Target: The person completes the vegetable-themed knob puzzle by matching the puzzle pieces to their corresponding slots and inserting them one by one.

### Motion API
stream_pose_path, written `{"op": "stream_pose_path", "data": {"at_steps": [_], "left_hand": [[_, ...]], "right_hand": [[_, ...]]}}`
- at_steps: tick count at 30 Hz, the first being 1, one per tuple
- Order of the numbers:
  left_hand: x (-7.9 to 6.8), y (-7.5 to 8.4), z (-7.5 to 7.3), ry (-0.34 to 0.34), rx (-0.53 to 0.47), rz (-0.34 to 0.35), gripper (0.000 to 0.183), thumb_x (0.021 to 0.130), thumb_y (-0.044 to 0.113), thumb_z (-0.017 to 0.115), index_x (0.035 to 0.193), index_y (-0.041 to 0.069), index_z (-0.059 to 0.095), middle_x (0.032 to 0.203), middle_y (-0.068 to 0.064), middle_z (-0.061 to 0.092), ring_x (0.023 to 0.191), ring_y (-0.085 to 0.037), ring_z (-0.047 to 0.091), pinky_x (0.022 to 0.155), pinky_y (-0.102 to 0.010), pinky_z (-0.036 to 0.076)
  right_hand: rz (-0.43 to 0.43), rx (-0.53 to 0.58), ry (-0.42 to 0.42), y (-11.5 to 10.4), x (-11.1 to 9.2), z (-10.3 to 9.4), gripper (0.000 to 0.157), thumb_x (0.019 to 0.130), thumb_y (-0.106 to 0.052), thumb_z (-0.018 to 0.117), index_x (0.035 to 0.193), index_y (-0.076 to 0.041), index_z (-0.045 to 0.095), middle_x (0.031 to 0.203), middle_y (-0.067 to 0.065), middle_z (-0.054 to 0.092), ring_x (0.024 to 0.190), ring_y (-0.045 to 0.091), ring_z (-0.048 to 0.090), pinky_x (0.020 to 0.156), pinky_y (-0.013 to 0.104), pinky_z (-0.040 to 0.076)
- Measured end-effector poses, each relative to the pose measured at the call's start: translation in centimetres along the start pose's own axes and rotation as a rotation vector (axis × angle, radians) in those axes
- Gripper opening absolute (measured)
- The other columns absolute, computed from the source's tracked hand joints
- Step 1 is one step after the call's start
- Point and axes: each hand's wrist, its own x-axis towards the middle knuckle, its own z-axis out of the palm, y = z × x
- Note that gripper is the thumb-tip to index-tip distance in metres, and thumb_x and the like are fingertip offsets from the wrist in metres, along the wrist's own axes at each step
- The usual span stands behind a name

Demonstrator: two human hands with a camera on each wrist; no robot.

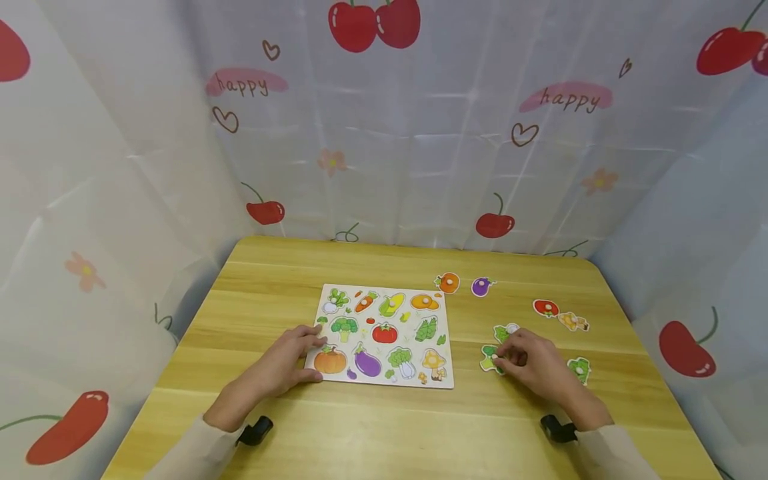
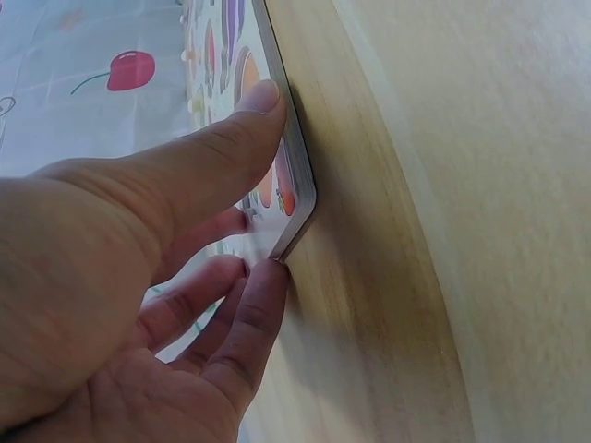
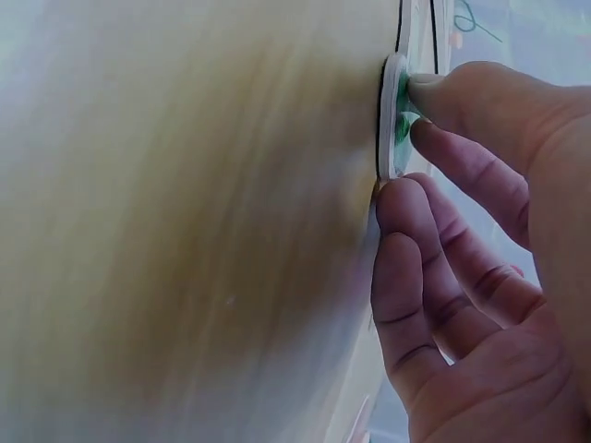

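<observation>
A puzzle board (image 1: pixel 407 339) printed with vegetables lies flat on the table. At its near left corner is my left hand (image 1: pixel 282 360), which grips the edge. In the left wrist view the thumb (image 2: pixel 222 148) lies over the board's face and the fingertips meet its side. Off to the right, my right hand (image 1: pixel 537 365) pinches a broccoli puzzle piece (image 1: pixel 487 362) between thumb and index finger. The piece is close to the tabletop. Just behind it lies a leafy green piece (image 1: pixel 501 333), partly hidden by the hand.
Beyond the board's far right corner lie a pumpkin piece (image 1: pixel 450 283) and an eggplant piece (image 1: pixel 481 287). A red piece (image 1: pixel 544 307) and a mushroom piece (image 1: pixel 572 321) lie farther right. Another green piece (image 1: pixel 579 369) is beside my right wrist. Printed curtains (image 1: pixel 384 167) surround the table (image 1: pixel 384 427).
</observation>
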Motion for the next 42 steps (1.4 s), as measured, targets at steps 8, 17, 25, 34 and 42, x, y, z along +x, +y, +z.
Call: {"op": "stream_pose_path", "data": {"at_steps": [8,17,25,34,42], "left_hand": [[-0.1,0.0,-0.1,0.005,0.02,0.025,0.07,0.095,0.023,0.098,0.153,-0.006,0.071,0.166,-0.028,0.062,0.146,-0.051,0.062,0.125,-0.068,0.054],[-0.2,0.3,0.0,-0.007,0.013,0.0,0.068,0.095,0.023,0.099,0.151,-0.006,0.072,0.164,-0.027,0.062,0.146,-0.049,0.062,0.125,-0.066,0.054],[-0.2,0.1,0.1,0.0,0.033,0.016,0.069,0.096,0.023,0.098,0.152,-0.008,0.071,0.166,-0.029,0.062,0.147,-0.052,0.061,0.127,-0.068,0.052],[0.2,0.3,0.1,-0.023,0.026,-0.01,0.068,0.098,0.023,0.096,0.154,-0.007,0.069,0.171,-0.028,0.058,0.151,-0.052,0.059,0.129,-0.067,0.051],[0.2,0.4,0.2,-0.02,0.033,-0.03,0.069,0.097,0.022,0.097,0.154,-0.007,0.07,0.172,-0.027,0.058,0.152,-0.051,0.059,0.13,-0.066,0.051]], "right_hand": [[0.009,0.011,-0.006,-0.7,0.9,0.4,0.023,0.093,-0.008,0.097,0.096,-0.024,0.081,0.105,-0.003,0.076,0.09,0.01,0.069,0.076,0.024,0.064],[-0.004,0.108,-0.003,-2.7,3.1,1.4,0.021,0.095,-0.006,0.094,0.098,-0.023,0.082,0.113,0.0,0.083,0.088,0.006,0.072,0.08,0.027,0.068],[-0.123,0.221,-0.008,-4.7,6.1,3.0,0.02,0.094,-0.003,0.094,0.104,-0.017,0.084,0.108,-0.001,0.08,0.09,0.009,0.073,0.082,0.033,0.072],[-0.178,0.249,-0.103,-7.9,10.0,5.1,0.014,0.099,-0.01,0.091,0.106,-0.02,0.084,0.113,0.0,0.081,0.099,0.016,0.08,0.09,0.045,0.075],[-0.246,0.241,-0.139,-10.8,13.2,7.1,0.009,0.1,-0.012,0.088,0.108,-0.014,0.084,0.116,0.003,0.081,0.101,0.02,0.081,0.092,0.044,0.074]]}}
